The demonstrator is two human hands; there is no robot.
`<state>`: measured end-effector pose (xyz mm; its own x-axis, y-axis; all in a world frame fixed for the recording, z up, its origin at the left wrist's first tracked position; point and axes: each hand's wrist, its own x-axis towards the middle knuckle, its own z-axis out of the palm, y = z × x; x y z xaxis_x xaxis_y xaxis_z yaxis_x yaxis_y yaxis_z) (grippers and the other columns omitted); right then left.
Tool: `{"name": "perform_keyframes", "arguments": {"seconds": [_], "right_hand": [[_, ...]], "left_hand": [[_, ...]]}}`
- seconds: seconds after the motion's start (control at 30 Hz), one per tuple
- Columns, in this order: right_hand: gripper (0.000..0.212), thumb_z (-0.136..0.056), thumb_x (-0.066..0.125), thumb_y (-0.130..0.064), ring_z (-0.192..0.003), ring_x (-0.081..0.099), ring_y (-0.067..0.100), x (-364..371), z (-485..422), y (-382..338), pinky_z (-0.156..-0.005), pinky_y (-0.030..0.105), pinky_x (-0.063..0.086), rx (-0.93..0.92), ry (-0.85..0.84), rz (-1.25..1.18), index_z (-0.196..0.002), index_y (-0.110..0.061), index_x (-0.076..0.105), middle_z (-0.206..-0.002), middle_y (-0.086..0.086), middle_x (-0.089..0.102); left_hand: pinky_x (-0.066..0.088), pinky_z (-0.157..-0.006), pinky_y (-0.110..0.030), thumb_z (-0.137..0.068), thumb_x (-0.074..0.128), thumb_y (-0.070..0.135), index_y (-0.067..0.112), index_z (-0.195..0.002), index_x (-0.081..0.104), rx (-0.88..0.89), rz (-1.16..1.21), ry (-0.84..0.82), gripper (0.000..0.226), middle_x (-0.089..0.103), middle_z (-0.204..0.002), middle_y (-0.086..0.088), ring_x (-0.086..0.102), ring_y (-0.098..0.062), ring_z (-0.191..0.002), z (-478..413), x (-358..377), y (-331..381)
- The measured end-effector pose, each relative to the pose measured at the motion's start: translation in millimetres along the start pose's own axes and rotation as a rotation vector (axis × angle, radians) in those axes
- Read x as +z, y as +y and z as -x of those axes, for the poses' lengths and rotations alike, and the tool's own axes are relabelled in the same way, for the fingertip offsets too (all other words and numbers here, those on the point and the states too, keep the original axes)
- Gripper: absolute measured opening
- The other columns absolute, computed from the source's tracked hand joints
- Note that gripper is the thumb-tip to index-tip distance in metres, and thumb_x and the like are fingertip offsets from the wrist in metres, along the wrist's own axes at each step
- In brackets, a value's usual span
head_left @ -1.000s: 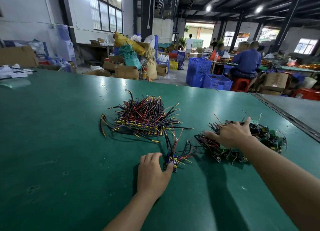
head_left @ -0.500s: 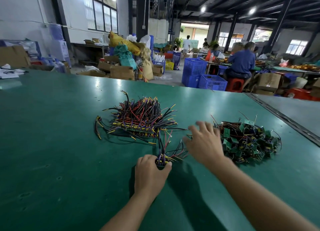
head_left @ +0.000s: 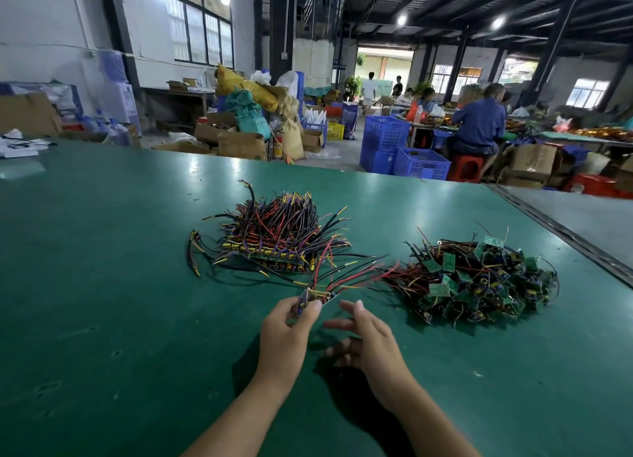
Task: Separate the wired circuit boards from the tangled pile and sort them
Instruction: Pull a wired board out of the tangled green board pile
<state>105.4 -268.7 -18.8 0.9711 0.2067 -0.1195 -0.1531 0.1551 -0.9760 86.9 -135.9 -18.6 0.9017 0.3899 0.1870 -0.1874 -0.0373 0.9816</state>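
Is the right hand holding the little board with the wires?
No, the left hand pinches the wired circuit board, while the right hand is open beside it, holding nothing.

The table [head_left: 102,285] is plain dark green. The left pile [head_left: 281,237] of wires is black, red and purple, tipped yellow. The right pile [head_left: 479,285] shows green boards among red and black wires. The single board [head_left: 323,296] trails red, black and yellow wires (its own colour is unclear). Behind, crates [head_left: 421,164] are blue, a stool [head_left: 466,169] red.
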Motion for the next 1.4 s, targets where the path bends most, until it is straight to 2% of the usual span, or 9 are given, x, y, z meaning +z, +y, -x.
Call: {"name": "perform_keyframes", "arguments": {"seconds": [0.17, 0.3, 0.37, 0.5, 0.63, 0.87, 1.07, 1.27, 1.4], "right_hand": [[0.028, -0.102, 0.043, -0.030, -0.057, 0.064, 0.029, -7.2, -3.8, -10.8, -0.054, 0.030, 0.051, 0.128, -0.029, -0.243, -0.104, -0.007, 0.060, -0.091, 0.012, 0.074], [0.035, -0.083, 0.053, -0.022, -0.075, 0.066, 0.029, -12.1, -3.9, -10.9, -0.068, 0.033, 0.052, 0.102, -0.092, -0.325, -0.112, -0.005, 0.063, -0.098, 0.018, 0.071], [0.044, -0.075, 0.054, -0.026, -0.084, 0.066, 0.032, -14.5, -4.0, -9.1, -0.073, 0.037, 0.051, 0.069, -0.107, -0.343, -0.112, -0.005, 0.065, -0.103, 0.021, 0.070], [0.037, -0.077, 0.056, -0.011, -0.067, 0.064, 0.026, -15.5, -6.3, -6.0, -0.064, 0.033, 0.054, 0.007, -0.100, -0.359, -0.112, -0.006, 0.065, -0.089, 0.019, 0.070], [0.026, -0.075, 0.063, 0.000, -0.069, 0.068, 0.024, -12.4, -4.6, -2.6, -0.063, 0.032, 0.055, -0.120, -0.081, -0.309, -0.092, -0.015, 0.076, -0.086, 0.014, 0.073], [0.021, -0.085, 0.058, 0.004, -0.065, 0.069, 0.021, -14.7, -5.7, -1.9, -0.061, 0.030, 0.052, -0.117, -0.018, -0.287, -0.101, -0.005, 0.068, -0.082, 0.016, 0.074], [0.010, -0.086, 0.057, -0.011, -0.060, 0.066, 0.018, -12.2, -5.8, -1.9, -0.054, 0.027, 0.055, -0.084, -0.064, -0.518, -0.091, -0.010, 0.066, -0.080, 0.013, 0.071], [0.038, -0.077, 0.048, -0.024, -0.065, 0.066, 0.020, -20.0, -9.9, -3.1, -0.059, 0.029, 0.053, 0.015, -0.107, -0.621, -0.109, -0.010, 0.064, -0.087, 0.013, 0.069], [0.050, -0.058, 0.060, -0.013, -0.078, 0.066, 0.017, -12.8, -7.4, 2.6, -0.070, 0.029, 0.046, -0.049, -0.174, -0.332, -0.107, -0.011, 0.067, -0.096, 0.007, 0.072]], "left_hand": [[0.048, -0.090, -0.030, -0.065, 0.072, 0.037, 0.020, -0.093, 0.069, 0.015, 0.054, -0.121, 0.032, 0.064, -0.106, -0.007, 0.062, -0.016, -0.096, 2.2, 2.6, 0.0], [0.055, -0.085, -0.036, -0.058, 0.081, 0.024, 0.018, -0.102, 0.071, -0.050, 0.173, -0.338, 0.046, 0.073, -0.096, -0.012, 0.068, -0.029, -0.088, 5.2, -1.0, 0.6], [0.055, -0.082, -0.031, -0.057, 0.082, 0.011, 0.018, -0.107, 0.069, -0.049, 0.155, -0.377, 0.052, 0.073, -0.093, -0.007, 0.067, -0.022, -0.084, 6.5, -1.6, 1.7], [0.054, -0.080, -0.034, -0.057, 0.067, -0.004, 0.015, -0.120, 0.059, -0.233, 0.394, -0.352, 0.067, 0.065, -0.099, -0.012, 0.063, -0.023, -0.087, 2.8, -2.5, 4.1], [0.054, -0.065, -0.036, -0.087, 0.043, 0.000, 0.007, -0.110, 0.059, -0.425, 0.628, -0.316, 0.029, 0.067, -0.089, -0.014, 0.064, -0.027, -0.073, -3.4, -2.3, 8.3], [0.054, -0.052, -0.026, -0.086, 0.061, 0.009, 0.007, -0.084, 0.062, -0.418, 0.553, -0.237, 0.003, 0.067, -0.068, -0.003, 0.063, -0.013, -0.056, -3.4, 0.0, 4.7], [0.059, -0.064, -0.031, -0.068, 0.067, 0.009, 0.003, -0.109, 0.060, -0.453, 0.576, -0.341, 0.042, 0.071, -0.086, -0.013, 0.069, -0.022, -0.070, -3.8, -3.0, 5.7], [0.059, -0.061, -0.028, -0.073, 0.064, 0.004, 0.000, -0.097, 0.061, -0.516, 0.823, -0.314, 0.024, 0.071, -0.082, -0.014, 0.070, -0.020, -0.068, -5.1, -1.3, 4.3], [0.059, -0.061, -0.028, -0.071, 0.067, 0.007, 0.004, -0.098, 0.058, -0.431, 0.740, -0.245, 0.029, 0.072, -0.083, -0.015, 0.071, -0.021, -0.070, -4.6, 1.2, 2.1]]}}
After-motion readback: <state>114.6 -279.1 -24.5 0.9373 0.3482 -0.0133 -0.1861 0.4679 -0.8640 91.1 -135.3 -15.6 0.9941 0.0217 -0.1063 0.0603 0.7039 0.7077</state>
